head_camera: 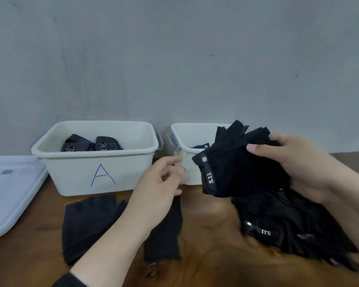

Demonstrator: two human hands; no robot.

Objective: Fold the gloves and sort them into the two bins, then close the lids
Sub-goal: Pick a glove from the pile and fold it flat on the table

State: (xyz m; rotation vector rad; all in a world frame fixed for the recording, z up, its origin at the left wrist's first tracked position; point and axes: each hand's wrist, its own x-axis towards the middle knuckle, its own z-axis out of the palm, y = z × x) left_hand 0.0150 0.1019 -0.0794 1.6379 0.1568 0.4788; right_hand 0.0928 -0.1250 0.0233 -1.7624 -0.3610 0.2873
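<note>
Black, soft synthetic fabric: the fingerless glove with the "5.11" wrist strap [234, 162] is held up in the air by the right hand [303, 162], thumb on its near face and fingers curled round its far edge, in front of the right-hand cream plastic bin [187, 129]. Judgement: it is raised there either to be folded or to be dropped in, since the bin mouth is just behind it.

Left hand [160, 183] holds nothing; fingers loosely curled, reaching toward the glove's strap end, probably to take the free side for the fold. Not touching it yet.

Cream plastic bin marked with a blue "A" [100, 175] stands at the table's back edge, left of the other bin, grey latches facing each other. Inside it: folded dark knit gloves with a pale speckled weave [91, 142]. So sorting appears to go by glove type, knit to A. A dark item shows in the right-hand bin; too little visible to name.

Wooden tabletop [211, 224], brown with glossy grain. On it, in front of bin A: two flat matte black fingerless gloves [89, 224], partly under the left forearm, unfolded. Toward the right edge: a heap of black strap gloves [288, 224], limp and overlapping, under the right wrist.

White, flat rectangular plastic lids [10, 189] lie stacked at the left edge, off both bins; closing is not yet due.
</note>
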